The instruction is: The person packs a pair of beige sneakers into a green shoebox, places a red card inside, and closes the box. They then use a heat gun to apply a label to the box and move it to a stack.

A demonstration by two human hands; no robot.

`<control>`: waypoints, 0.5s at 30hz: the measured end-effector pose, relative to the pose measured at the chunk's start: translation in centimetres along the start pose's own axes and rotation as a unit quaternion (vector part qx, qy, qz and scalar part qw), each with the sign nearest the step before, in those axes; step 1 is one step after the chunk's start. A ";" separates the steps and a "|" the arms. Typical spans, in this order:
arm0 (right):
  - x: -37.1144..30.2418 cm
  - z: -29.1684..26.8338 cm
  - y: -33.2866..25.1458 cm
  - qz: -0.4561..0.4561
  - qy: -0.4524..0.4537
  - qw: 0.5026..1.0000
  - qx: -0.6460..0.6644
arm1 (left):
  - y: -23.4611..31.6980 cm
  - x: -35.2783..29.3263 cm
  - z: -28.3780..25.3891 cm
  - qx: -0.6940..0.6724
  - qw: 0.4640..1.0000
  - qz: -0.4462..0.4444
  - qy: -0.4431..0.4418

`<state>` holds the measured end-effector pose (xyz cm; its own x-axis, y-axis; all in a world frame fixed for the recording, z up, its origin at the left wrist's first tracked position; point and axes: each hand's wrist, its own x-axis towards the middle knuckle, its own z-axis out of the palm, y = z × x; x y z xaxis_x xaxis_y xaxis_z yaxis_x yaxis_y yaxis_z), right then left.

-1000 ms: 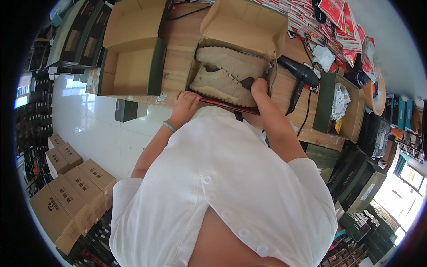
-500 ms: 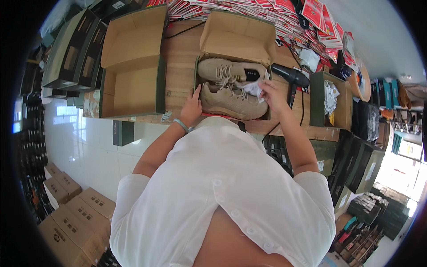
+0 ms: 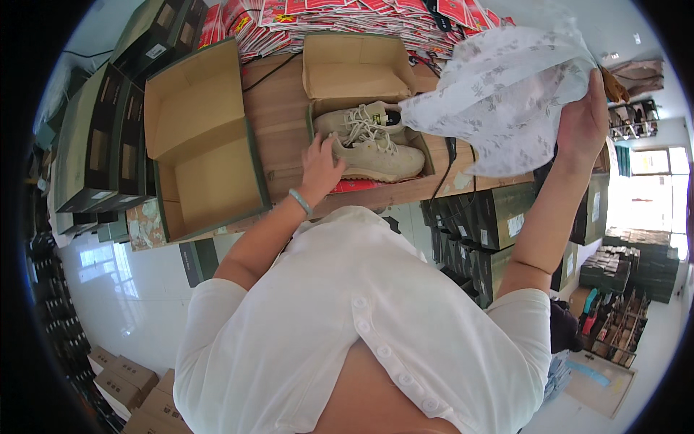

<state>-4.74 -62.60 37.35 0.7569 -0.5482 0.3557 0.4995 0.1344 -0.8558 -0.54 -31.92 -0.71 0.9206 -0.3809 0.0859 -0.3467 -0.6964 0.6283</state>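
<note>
A pair of beige lace-up sneakers lies in an open shoebox (image 3: 358, 76) on the wooden table. My left hand (image 3: 322, 168) is closed at the heel of the near sneaker (image 3: 390, 162), with its fingers at the shoe's opening. Behind it rests the far sneaker (image 3: 330, 121), its laces loose. Out to the right and raised, my right hand (image 3: 584, 124) grips a large sheet of white patterned tissue paper (image 3: 491, 98). The paper hangs spread between that hand and the shoes, covering the table's right part.
To the left stands another open shoebox (image 3: 206, 170) with nothing in it. Stacked dark shoeboxes (image 3: 101, 137) rise beyond it. Red printed leaflets (image 3: 318, 25) pile along the back. More boxes (image 3: 499, 217) stand below the table at right, and brown cartons (image 3: 130, 380) at lower left.
My right hand has swung up and right from the shoes, drawing the crumpled tissue paper out into a spread sheet. My left hand has moved from the box's side to the near sneaker's heel.
</note>
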 end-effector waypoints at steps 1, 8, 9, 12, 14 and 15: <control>-1.0 1.0 -0.6 -0.009 0.011 0.999 -0.040 | 1.0 1.5 -0.8 -0.063 0.997 0.051 0.014; -3.0 2.7 -0.1 -0.057 -0.029 0.989 -0.137 | 13.7 6.9 -4.1 -0.300 0.891 0.335 -0.055; -2.8 2.9 0.1 -0.054 -0.025 0.991 -0.119 | 15.5 6.5 -5.1 -0.312 0.863 0.396 -0.041; -1.2 2.5 0.1 -0.041 -0.034 0.996 -0.072 | 16.4 4.3 -5.3 -0.614 0.775 0.063 -0.137; 1.3 0.7 1.8 -0.024 -0.034 0.998 -0.056 | 17.1 1.3 -6.9 -0.667 0.736 0.024 -0.113; 3.3 -2.0 3.8 -0.016 -0.022 0.998 -0.059 | 17.3 0.2 -7.2 -0.680 0.725 0.005 -0.105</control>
<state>-1.18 -65.50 34.51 0.7610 -0.5130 0.3972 0.4723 0.0183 -0.8812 -5.09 -39.62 15.72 0.8217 -0.5662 0.0652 0.2771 0.4968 0.8224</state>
